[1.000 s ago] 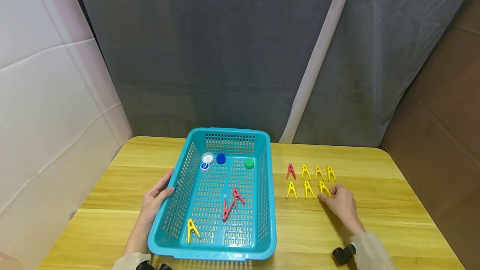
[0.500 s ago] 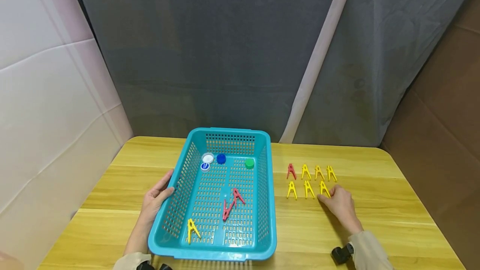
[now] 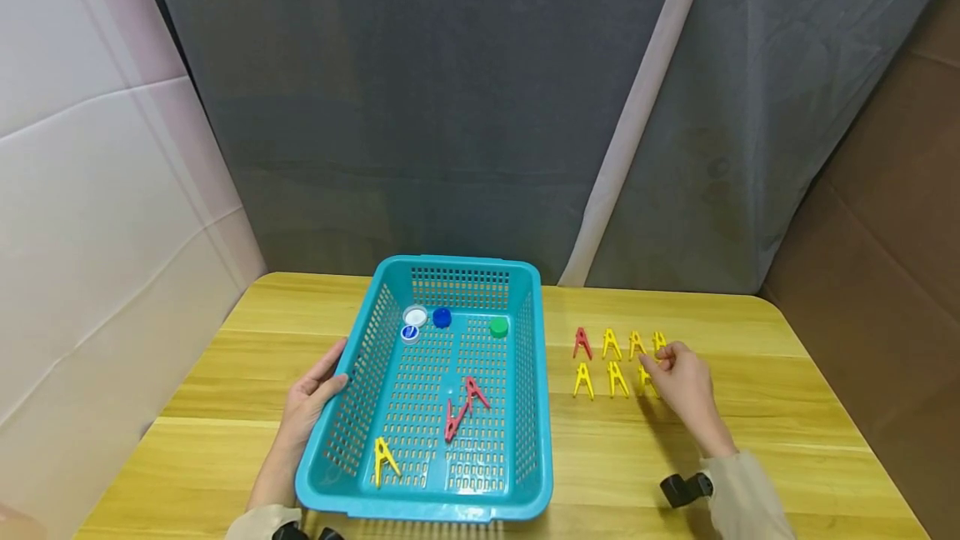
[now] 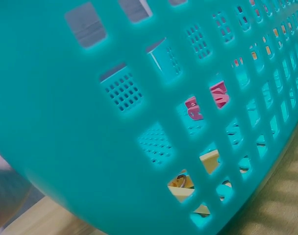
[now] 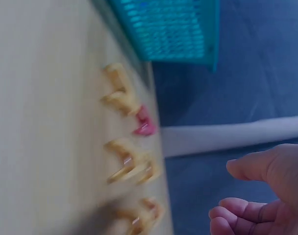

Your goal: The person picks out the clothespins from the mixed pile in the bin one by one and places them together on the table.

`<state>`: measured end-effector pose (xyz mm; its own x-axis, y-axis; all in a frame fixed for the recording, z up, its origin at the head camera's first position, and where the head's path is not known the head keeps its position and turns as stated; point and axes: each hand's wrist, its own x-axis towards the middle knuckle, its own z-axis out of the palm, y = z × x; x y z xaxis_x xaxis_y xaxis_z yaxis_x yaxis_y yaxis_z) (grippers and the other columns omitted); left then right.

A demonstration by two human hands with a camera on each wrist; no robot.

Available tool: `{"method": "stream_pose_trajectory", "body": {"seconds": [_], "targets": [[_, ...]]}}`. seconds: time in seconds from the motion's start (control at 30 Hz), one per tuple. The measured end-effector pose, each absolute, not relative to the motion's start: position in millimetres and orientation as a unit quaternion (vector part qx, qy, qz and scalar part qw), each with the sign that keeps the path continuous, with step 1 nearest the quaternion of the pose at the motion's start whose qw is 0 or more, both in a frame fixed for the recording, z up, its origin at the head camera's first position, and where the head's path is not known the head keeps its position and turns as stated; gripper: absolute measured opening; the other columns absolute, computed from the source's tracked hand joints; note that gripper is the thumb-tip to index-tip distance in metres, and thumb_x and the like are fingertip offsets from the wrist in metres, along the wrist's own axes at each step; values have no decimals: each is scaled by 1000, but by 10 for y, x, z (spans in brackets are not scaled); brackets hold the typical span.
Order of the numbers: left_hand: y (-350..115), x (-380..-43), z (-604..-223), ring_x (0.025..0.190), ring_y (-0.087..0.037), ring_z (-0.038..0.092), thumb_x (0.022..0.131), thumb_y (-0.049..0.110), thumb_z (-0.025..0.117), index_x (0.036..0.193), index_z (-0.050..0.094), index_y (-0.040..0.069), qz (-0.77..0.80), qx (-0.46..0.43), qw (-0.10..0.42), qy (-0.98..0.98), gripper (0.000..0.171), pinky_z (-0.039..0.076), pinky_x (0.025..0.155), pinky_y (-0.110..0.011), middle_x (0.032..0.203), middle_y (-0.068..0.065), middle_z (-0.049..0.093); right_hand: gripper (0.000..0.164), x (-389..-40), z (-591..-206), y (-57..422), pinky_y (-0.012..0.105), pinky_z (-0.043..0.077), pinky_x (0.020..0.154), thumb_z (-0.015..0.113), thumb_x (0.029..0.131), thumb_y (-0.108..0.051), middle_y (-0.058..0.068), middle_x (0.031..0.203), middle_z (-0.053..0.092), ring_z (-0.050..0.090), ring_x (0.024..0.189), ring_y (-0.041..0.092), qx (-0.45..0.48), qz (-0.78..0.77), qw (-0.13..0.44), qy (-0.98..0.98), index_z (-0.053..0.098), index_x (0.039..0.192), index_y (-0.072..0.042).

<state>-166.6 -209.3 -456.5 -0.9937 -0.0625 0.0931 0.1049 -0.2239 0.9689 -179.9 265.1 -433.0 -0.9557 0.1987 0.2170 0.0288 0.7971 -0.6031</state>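
The turquoise basket (image 3: 427, 509) stands on the tabletop (image 3: 615, 473) before me. Inside it, a white cap (image 3: 415, 317) and a white-and-blue cap (image 3: 409, 333) lie toward 11 o'clock, a dark blue cap (image 3: 442, 317) near 12 and a green cap (image 3: 498, 327) at 1. Two red pegs (image 3: 451, 423) sit close together, just off the middle toward 4 o'clock, and a lone yellow peg (image 3: 381, 448) lies between 7 and 8. Outside, at the basket's 3 o'clock, pegs stand in two rows: the far row (image 3: 636, 339) runs one red, then three yellow; the near row (image 3: 615, 375) is three yellow. My left wrist view looks through the slots in the basket wall, where bits of pink-red and yellow peg show, with a little ring on the yellow that I can't make out from my head. My right wrist view, rather blurred, shows what my head view hides: a gap between thumb and fingers, set against the grey cloth (image 5: 227, 63). So the fingers of my right hand (image 3: 686, 386) are loosely bent, well parted from the thumb and holding nothing I can see; from above, the hand covers parts of the last peg in each row. My left hand (image 3: 303, 398) lies along the basket's 9 o'clock side, thumb and fingers spread apart, touching the rim.
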Motion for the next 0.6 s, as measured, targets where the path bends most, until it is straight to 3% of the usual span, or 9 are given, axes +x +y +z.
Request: {"method": "stream_pose_trajectory", "body": {"seconds": [0.6], "targets": [[-2089,-1667,-4559,105,5,55,93,-1,52,139,33,-6,-784,-13,47,-619,50,48,84,-14,115,23,59,20,-2083,-3835,1947,22,43,54,66,87,-16,12,77,59,51,65,20,13,378,147,-914,60,91,4]]}}
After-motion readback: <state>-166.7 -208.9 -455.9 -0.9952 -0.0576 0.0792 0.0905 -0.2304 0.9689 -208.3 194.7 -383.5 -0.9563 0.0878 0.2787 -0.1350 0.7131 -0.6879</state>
